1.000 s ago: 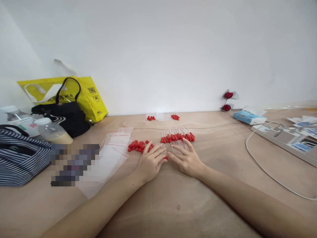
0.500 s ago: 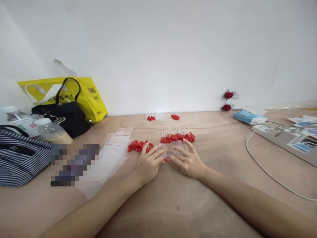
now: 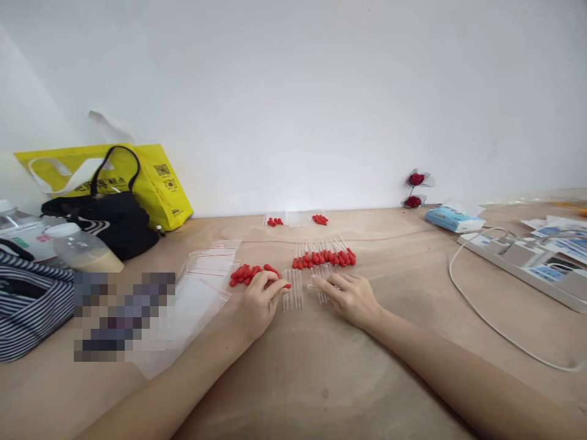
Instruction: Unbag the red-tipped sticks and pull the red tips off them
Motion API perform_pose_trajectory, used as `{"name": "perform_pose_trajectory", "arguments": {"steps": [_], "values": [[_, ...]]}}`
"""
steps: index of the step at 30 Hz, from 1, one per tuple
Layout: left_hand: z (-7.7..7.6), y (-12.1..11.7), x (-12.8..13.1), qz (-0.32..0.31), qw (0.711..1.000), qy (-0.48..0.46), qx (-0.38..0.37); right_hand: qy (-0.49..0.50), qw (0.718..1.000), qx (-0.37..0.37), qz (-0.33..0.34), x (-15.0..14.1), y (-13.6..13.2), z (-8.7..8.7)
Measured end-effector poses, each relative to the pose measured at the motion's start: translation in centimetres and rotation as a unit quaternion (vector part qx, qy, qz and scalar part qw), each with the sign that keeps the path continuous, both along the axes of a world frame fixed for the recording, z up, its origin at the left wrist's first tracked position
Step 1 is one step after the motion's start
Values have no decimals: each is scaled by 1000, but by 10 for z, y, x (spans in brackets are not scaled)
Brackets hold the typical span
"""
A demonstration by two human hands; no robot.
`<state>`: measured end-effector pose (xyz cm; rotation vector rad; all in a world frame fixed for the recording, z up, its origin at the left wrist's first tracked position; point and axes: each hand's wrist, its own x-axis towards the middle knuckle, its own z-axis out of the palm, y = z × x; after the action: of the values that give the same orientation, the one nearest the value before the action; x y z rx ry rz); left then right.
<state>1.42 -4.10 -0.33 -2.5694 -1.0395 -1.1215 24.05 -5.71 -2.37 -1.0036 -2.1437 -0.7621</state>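
A red rubber bulb point(image 3: 287, 286) is pinched in the fingertips of my left hand point(image 3: 259, 305). Beside those fingers lies a row of clear thin glass tubes point(image 3: 293, 293). My right hand point(image 3: 351, 296) has its fingers closed around a clear dropper tube point(image 3: 312, 286), whose tip points left; more tubes lie beneath and by these fingers. Beyond both hands stretches a row of droppers with red bulbs point(image 3: 323, 258), their clear stems pointing away from me. A heap of loose red bulbs point(image 3: 247, 273) sits left of my left hand, partly hidden by it.
Clear zip bags point(image 3: 202, 281) lie at left. At the back are bagged red-bulb droppers point(image 3: 296, 218). A yellow bag point(image 3: 167, 189), black bag point(image 3: 123, 226) and bottle point(image 3: 87, 250) stand left; a tissue pack point(image 3: 452, 218) and power strip point(image 3: 550, 278) with a cable are right.
My left hand has moved left, away from my right hand, carrying a red bulb that was between them. The right fingers have drawn slightly together. The whole view has shifted a little.
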Motion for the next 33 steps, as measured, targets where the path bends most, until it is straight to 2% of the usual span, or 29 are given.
{"name": "perform_pose_trajectory", "arguments": {"steps": [2, 5, 10, 14, 17, 22, 33], "values": [[2, 6, -4, 15, 999, -24, -18, 4, 999, -35, -33, -2, 2, 1], [7, 17, -14, 76, 995, -61, -28, 21, 994, -91, -53, -7, 5, 3], [19, 39, -45, 182, 972, -122, -84, 101, 987, -125, 19, -13, 7, 3], [19, 55, -69, 216, 942, -200, -161, 150, 977, -135, 68, -19, 8, 0], [17, 62, -79, 236, 935, -191, -181, 150, 979, -116, 80, -25, 8, -3], [13, 66, -83, 275, 922, -172, -210, 94, 987, -119, 53, -31, 8, -5], [22, 60, -77, 332, 900, -117, -258, 71, 975, -197, 75, -37, 0, 7]]}}
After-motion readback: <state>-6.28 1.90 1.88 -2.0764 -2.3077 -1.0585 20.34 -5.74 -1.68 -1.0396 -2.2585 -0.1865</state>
